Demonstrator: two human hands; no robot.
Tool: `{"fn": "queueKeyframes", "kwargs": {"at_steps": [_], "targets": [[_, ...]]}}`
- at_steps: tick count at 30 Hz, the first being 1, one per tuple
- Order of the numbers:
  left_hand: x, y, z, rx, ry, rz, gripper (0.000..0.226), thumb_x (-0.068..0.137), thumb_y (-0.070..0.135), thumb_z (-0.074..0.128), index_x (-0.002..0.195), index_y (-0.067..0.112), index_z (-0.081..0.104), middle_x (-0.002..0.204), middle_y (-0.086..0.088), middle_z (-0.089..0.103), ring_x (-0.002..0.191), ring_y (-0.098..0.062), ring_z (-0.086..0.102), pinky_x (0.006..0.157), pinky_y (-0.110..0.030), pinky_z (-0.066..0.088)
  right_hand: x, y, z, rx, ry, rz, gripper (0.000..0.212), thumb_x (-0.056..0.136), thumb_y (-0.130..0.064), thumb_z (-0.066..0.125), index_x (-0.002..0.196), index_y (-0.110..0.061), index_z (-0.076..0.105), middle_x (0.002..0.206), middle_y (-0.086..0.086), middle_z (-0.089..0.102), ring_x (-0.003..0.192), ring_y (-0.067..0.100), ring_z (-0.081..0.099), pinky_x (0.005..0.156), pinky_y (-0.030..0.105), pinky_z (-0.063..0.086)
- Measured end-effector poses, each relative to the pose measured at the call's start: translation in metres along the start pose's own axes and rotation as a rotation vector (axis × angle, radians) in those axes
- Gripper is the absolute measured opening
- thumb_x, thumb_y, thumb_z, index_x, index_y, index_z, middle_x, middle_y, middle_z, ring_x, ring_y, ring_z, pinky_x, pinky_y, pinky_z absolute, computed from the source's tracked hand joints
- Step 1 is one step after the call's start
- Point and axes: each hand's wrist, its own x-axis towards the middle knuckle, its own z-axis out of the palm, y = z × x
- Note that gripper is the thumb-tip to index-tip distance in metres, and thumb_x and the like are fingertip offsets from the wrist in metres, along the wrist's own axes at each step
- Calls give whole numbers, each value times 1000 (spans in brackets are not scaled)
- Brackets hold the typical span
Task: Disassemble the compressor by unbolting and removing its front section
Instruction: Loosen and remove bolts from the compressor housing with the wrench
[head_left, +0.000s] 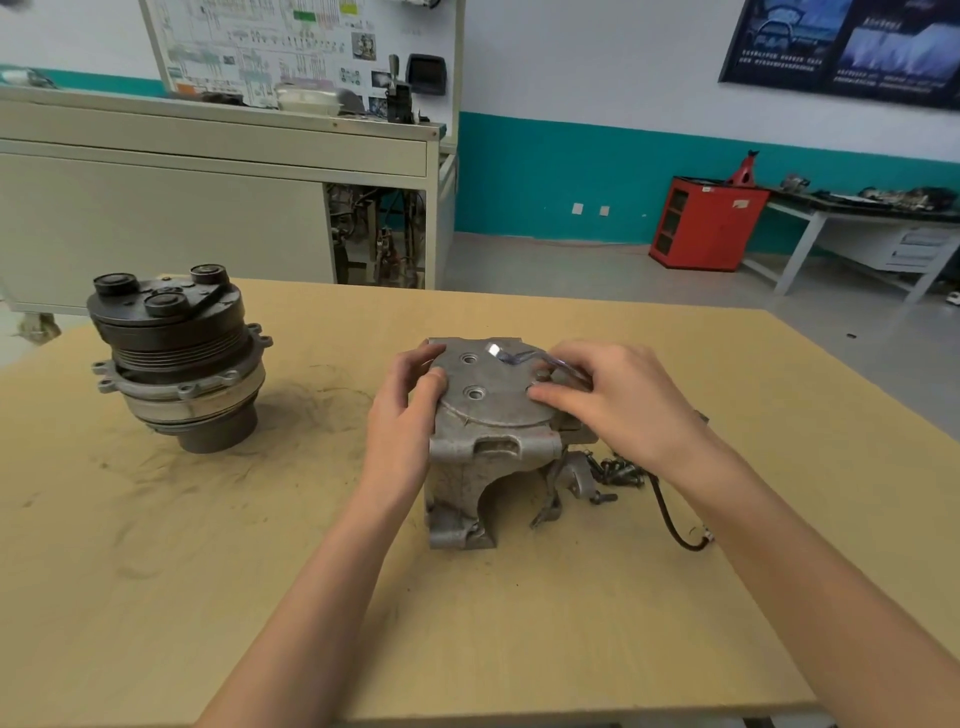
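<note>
Writing nowhere legible: wiring chart (291, 47) far left and dark posters (852, 47) far right carry print too small to read. Tan board table (519, 623) smudged with grey grime. Compressor housing (483, 415) upright at table centre. Left hand (410, 415) grips its left edge. Right hand (618, 400) pinches bluish tool (511, 356) lying on top plate, kind blurred. Pulley front section (176, 353) stands well apart, far left. Loose bolts (618, 473) and black cable (670, 519) just right of housing. Grey bench (208, 171), teal wall band (545, 176) and red cabinet (706, 223) beyond.
</note>
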Motion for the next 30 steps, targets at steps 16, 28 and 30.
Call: {"fn": "queueKeyframes", "kwargs": {"at_steps": [16, 28, 30], "targets": [[-1, 0, 0, 0, 8, -15, 25, 99, 19, 46, 114, 31, 62, 118, 11, 61, 117, -16, 56, 102, -42, 46, -2, 123, 10, -210, -477, 647, 34, 89, -41, 57, 73, -11, 59, 60, 0, 43, 47, 11, 37, 39, 20, 26], [-11, 28, -20, 87, -234, -239, 108, 44, 79, 65, 141, 58, 23, 136, 14, 46, 130, -14, 39, 110, -38, 24, -1, 71, 17, 971, -237, 615, 35, 89, -53, 52, 94, -19, 57, 45, -11, 30, 35, 6, 23, 33, 16, 21], [-16, 35, -15, 97, -229, -178, 115, 47, 77, 74, 144, 57, 16, 139, 16, 45, 121, -9, 42, 94, -26, 32, 0, 57, 19, 938, -246, 573, 30, 91, -47, 54, 80, -19, 50, 43, -12, 28, 35, 6, 22, 34, 15, 20]]}}
